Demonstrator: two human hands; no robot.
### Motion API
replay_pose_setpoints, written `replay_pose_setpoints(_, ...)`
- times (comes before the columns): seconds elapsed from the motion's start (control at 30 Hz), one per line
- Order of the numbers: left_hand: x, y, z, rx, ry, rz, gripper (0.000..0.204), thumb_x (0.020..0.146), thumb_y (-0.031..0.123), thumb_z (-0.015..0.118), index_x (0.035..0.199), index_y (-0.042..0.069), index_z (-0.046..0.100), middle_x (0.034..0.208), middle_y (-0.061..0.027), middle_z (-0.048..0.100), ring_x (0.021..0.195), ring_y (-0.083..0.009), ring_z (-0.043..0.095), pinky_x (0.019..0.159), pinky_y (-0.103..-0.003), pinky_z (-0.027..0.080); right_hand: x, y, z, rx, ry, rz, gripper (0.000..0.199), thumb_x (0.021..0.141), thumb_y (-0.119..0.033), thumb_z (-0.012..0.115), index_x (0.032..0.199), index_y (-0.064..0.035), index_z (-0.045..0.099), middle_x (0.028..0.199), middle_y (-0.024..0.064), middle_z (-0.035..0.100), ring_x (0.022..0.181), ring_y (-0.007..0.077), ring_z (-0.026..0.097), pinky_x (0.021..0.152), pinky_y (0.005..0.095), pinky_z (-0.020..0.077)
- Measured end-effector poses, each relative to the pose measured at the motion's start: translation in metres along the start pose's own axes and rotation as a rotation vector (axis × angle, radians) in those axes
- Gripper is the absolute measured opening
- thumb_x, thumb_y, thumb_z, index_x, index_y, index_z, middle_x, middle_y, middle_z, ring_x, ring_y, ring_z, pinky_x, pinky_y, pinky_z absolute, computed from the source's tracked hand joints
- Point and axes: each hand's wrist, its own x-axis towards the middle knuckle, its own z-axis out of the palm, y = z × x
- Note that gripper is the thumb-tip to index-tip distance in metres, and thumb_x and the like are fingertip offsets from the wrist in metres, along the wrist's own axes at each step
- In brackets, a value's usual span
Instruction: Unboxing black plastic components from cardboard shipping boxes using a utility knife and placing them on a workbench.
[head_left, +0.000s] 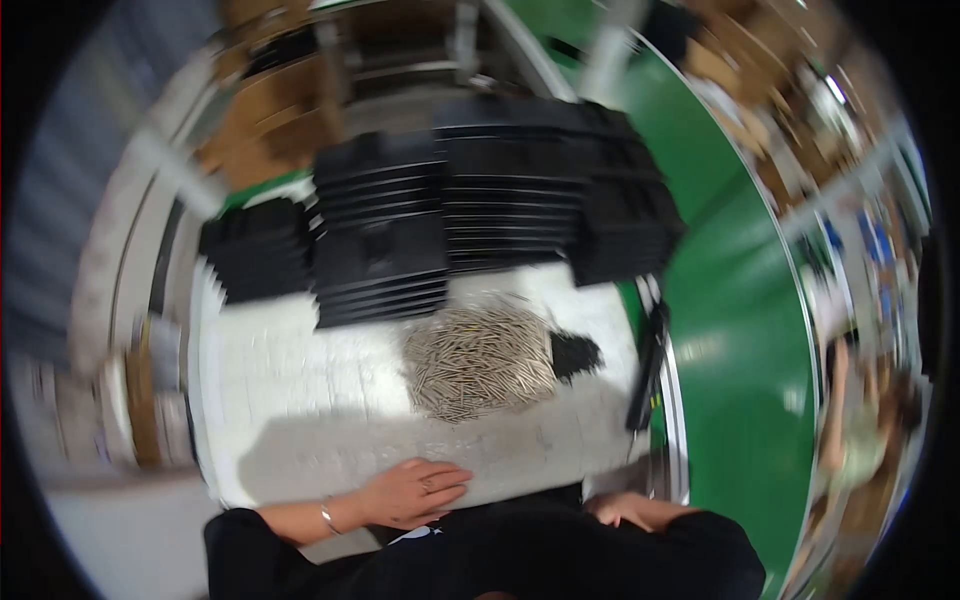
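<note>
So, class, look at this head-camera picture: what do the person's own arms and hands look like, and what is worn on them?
Both forearms are bare below short black sleeves. The left hand has a ring on one finger, and a thin silver bracelet circles that wrist. The right hand is only partly visible above the dark clothing; nothing worn on it can be made out. No gloves show.

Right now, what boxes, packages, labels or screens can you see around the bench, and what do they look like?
Cardboard boxes: brown, blurred, stacked beyond the bench at the upper left.
More cardboard boxes: brown, at the upper right, past the green belt.
Shelved packages: small, mixed brown and pale, left of the white bench; too blurred for detail.
No screens or readable labels show.
</note>
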Motion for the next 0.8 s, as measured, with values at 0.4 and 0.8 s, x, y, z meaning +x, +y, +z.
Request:
replay_pose_setpoints(0.4, 0.058, -0.005, -0.096, 0.581, 0.519, -0.479, 0.014, 0.071, 0.009, 0.061, 0.084, 0.007, 0.059, 0.089, -0.0083, 0.059, 0.085, -0.0261, 0.054, 0.072, -0.036, 0.046, -0.176, -0.264, -0.226, -0.624, 0.818, -0.525, 0.035, 0.080, -0.023, 0.057, 0.106, 0.0003, 0.056, 0.091, 0.0165, 0.062, 0.083, 0.0325, 0.059, 0.072, 0.0389, 0.0468)
replay_pose_setpoints(0.8, 0.083, -0.095, -0.191, 0.441, 0.154, -0.717, 0.089, 0.053, 0.027, 0.081, 0.128, 0.004, 0.039, 0.121, -0.0186, 0.049, 0.112, -0.0326, 0.046, 0.096, -0.036, 0.038, -0.198, -0.240, -0.198, -0.344, 1.001, -0.408, 0.035, 0.079, -0.017, 0.061, 0.108, 0.0019, 0.055, 0.097, 0.0184, 0.061, 0.083, 0.0290, 0.062, 0.073, 0.0344, 0.0493)
